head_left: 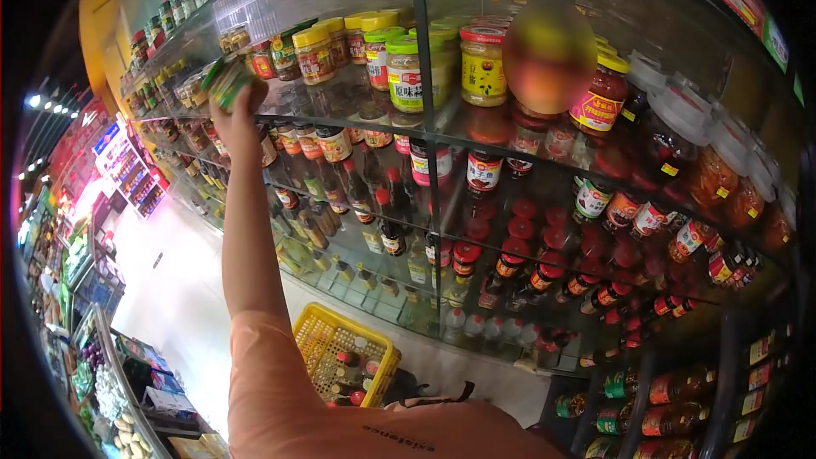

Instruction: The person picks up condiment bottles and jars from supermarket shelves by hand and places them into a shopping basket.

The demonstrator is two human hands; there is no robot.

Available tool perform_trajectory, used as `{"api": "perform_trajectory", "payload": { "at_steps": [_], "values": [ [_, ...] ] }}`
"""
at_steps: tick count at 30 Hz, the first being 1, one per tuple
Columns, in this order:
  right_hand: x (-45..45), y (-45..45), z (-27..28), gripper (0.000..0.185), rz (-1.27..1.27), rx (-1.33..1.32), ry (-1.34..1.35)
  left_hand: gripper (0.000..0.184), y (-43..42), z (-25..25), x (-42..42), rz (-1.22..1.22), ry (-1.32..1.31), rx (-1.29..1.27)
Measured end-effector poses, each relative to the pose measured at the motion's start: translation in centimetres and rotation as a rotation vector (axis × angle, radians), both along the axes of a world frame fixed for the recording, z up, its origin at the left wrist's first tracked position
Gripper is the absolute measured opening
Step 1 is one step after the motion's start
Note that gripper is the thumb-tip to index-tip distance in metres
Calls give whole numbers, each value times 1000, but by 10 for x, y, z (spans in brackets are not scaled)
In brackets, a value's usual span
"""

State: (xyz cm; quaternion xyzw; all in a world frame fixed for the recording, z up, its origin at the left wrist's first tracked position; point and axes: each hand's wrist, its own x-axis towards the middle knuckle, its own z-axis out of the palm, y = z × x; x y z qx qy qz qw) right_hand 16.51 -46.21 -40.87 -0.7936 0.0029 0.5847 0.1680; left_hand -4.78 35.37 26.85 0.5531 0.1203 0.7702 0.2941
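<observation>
Jar (228, 83): green-trimmed, motion-blurred, in the left hand (241, 105).
Left hand: raised, fingers partly closed around the jar.
Shelf (293, 102): glass, beside the hand, bearing lidded jars.
Basket (393, 360): yellow, well below the hand, containing assorted containers.

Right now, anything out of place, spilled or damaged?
A small dark item lies alone on the pale aisle floor, left of the yellow basket; maybe dropped, too small to identify. No spill or breakage shows. The jar in the left hand is blurred, so its condition is unclear.
</observation>
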Motion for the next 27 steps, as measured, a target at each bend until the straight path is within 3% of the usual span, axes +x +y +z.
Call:
{"api": "perform_trajectory", "payload": {
  "at_steps": [1, 3, 5, 8, 9, 10, 11, 12, 13, 15, 18, 19, 21, 23, 26, 27],
  "values": [
    [3, 4, 3, 29, 51, 15, 5, 53, -11, -13, -8, -139, -156, -25],
    [11, 17, 10, 29, 74, 49, -7, 60, -22, -59, -41, 246, 105, 138],
    [21, 38, 4, 28, -57, 27, -23, 68, -106, -87, -53, -182, -71, -91],
    [55, 69, -13, 28, 17, 277, -137, 86, -205, -150, -73, -75, 363, -408],
    [73, 83, -31, 27, 256, 484, -317, 96, -212, -195, -86, -58, 601, -260],
    [79, 99, -23, 26, 342, 576, -386, 94, -265, -186, -67, -242, 566, -469],
    [86, 114, -17, 25, 425, 667, -464, 86, -276, -224, -69, -265, 682, -397],
    [76, 156, 48, 24, 355, 642, -441, 84, -294, -254, -65, -266, 791, -401],
    [65, 185, 98, 25, 289, 777, -357, 87, -325, -252, -59, -302, 916, -605],
    [45, 232, 177, 36, 176, 975, -107, 83, -364, -290, -50, -255, 1134, -576],
    [11, 266, 272, 57, 149, 1121, 214, 81, -415, -332, -33, -434, 1115, -659],
    [3, 272, 288, 68, 134, 1215, 357, 81, -431, -343, -30, -474, 1098, -694],
    [-8, 275, 268, 78, 205, 1326, 440, 79, -455, -354, -29, -454, 1150, -654],
    [-14, 273, 270, 79, 303, 1271, 389, 78, -472, -345, -32, -453, 1148, -644],
    [-28, 265, 265, 78, 232, 1228, 393, 83, -484, -354, -45, -431, 1151, -707],
    [-31, 264, 273, 77, 232, 1215, 407, 87, -485, -356, -52, -435, 1132, -603]
  ]
}}
